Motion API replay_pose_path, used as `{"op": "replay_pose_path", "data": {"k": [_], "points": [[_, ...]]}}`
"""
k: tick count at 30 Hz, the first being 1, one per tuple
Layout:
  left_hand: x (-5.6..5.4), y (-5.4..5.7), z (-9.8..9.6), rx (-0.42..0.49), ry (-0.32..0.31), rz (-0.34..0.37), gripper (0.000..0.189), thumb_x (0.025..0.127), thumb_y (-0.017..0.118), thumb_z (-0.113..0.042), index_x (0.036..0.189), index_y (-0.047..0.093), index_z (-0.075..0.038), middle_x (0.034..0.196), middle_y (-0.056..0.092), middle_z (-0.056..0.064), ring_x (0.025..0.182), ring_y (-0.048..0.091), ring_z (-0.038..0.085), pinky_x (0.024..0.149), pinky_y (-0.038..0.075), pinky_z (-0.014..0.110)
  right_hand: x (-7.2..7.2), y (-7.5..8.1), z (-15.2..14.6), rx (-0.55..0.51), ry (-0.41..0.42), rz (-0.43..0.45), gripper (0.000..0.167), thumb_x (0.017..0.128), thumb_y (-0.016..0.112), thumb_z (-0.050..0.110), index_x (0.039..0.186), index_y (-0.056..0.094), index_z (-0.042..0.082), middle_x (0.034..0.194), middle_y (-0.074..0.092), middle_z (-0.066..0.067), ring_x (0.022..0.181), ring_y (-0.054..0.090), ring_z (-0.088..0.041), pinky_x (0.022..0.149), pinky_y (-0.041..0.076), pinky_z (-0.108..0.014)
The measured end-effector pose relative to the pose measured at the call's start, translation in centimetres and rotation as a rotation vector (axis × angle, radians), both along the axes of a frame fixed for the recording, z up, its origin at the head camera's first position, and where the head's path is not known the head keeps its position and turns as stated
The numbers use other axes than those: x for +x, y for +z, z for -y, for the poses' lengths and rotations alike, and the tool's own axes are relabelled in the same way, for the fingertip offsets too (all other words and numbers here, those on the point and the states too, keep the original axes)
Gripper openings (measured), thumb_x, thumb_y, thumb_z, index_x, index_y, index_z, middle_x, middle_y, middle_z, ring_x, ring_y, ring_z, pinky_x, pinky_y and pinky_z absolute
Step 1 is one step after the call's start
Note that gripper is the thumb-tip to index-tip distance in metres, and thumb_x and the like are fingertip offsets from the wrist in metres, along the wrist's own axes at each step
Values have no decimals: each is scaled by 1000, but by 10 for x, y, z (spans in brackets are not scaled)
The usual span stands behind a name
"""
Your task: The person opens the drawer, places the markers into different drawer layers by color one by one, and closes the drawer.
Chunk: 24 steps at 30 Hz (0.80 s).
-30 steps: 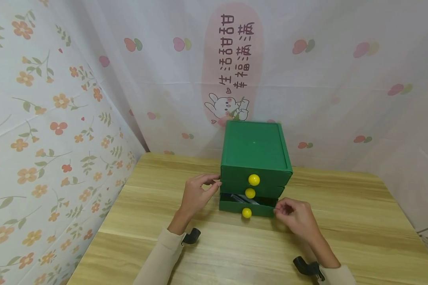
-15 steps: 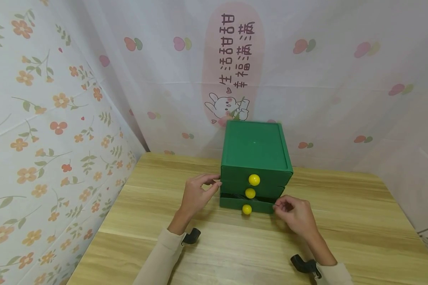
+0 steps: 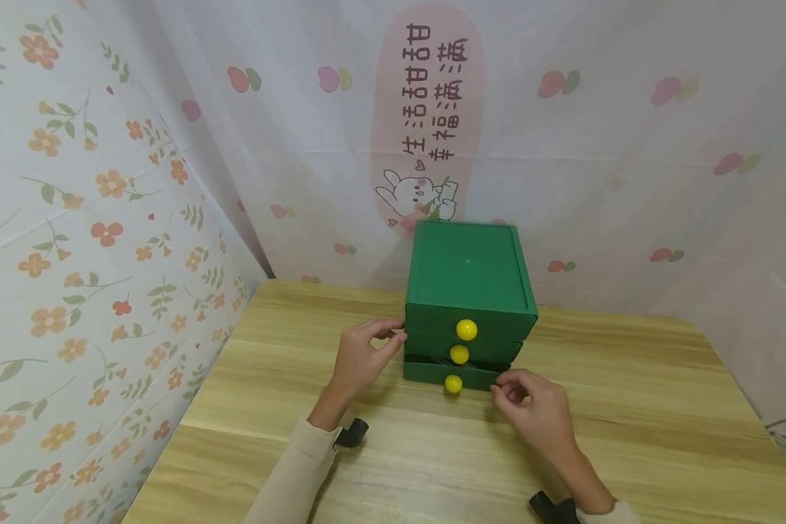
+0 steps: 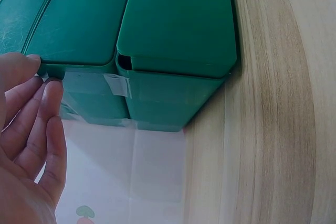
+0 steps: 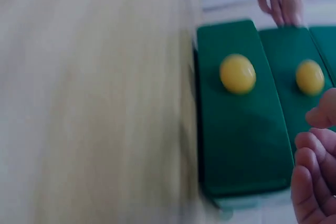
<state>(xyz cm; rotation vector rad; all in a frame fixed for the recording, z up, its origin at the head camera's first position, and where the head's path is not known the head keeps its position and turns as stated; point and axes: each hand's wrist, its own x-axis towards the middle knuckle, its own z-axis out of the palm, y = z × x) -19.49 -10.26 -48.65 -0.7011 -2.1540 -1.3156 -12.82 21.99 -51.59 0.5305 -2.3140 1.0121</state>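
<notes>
A green drawer cabinet (image 3: 468,266) with three stacked drawers and round yellow knobs stands on the wooden table. Its bottom drawer (image 3: 426,371) sticks out slightly, leaving a dark gap above its front. My left hand (image 3: 360,356) holds the cabinet's left front edge at the middle drawer (image 4: 79,30), thumb tip on the front and fingers by the side wall. My right hand (image 3: 540,407) hovers before the bottom drawer's right corner, fingers loosely bent with nothing between them. In the right wrist view it floats in front of the drawer fronts, near the middle knob (image 5: 310,77).
Clear tape (image 4: 119,85) crosses the cabinet's side between drawers. A printed cloth (image 3: 602,182) hangs behind the table (image 3: 419,466), and a floral cloth (image 3: 72,255) hangs at the left. Each wrist carries a black camera mount (image 3: 352,434).
The bottom drawer has slid inward, covering the items seen inside it before. My right hand has come off its right corner and shifted left and nearer. The left hand stays put.
</notes>
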Motion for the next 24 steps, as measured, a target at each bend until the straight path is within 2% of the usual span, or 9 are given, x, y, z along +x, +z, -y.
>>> {"op": "replay_pose_path", "data": {"k": [5, 10, 16, 20, 24], "points": [[1, 1, 0, -4, 5, 10, 17, 95, 85, -3, 112, 85, -1, 106, 84, 11, 83, 81, 22, 71, 67, 50, 4, -5, 25, 65, 22, 12, 23, 80, 89, -5, 83, 77, 14, 73, 66, 14, 64, 59, 2, 58, 51, -14], [1, 2, -1, 3, 1, 0, 16, 95, 84, -3, 112, 85, 0, 105, 84, 11, 82, 81, 22, 71, 67, 51, 3, -12, 43, 123, -16, 19, 18, 77, 95, -2, 85, 81, 7, 71, 69, 8, 62, 60, 2, 56, 53, -17], [0, 1, -1, 22, -11, 18, 16, 95, 84, -2, 112, 85, 0, 106, 83, 12, 83, 81, 24, 68, 66, 57, 0, -16, 53, 166, -79, 77, 22, 76, 101, 9, 89, 83, 4, 67, 69, 9, 58, 61, 2, 55, 54, -23], [-1, 0, -1, 17, -6, 27, 16, 96, 84, -4, 112, 85, -1, 106, 84, 11, 83, 81, 23, 67, 66, 54, -3, -15, 56, 184, -94, 110, 22, 78, 101, 12, 89, 83, 3, 66, 69, 9, 57, 60, 0, 54, 53, -24], [-1, 0, 0, 16, -8, 17, 16, 96, 84, -4, 112, 85, -1, 105, 84, 11, 83, 81, 22, 65, 66, 53, -4, -13, 58, 188, -94, 106, 22, 78, 100, 11, 88, 82, 2, 66, 69, 7, 56, 60, -1, 53, 51, -23]]}}
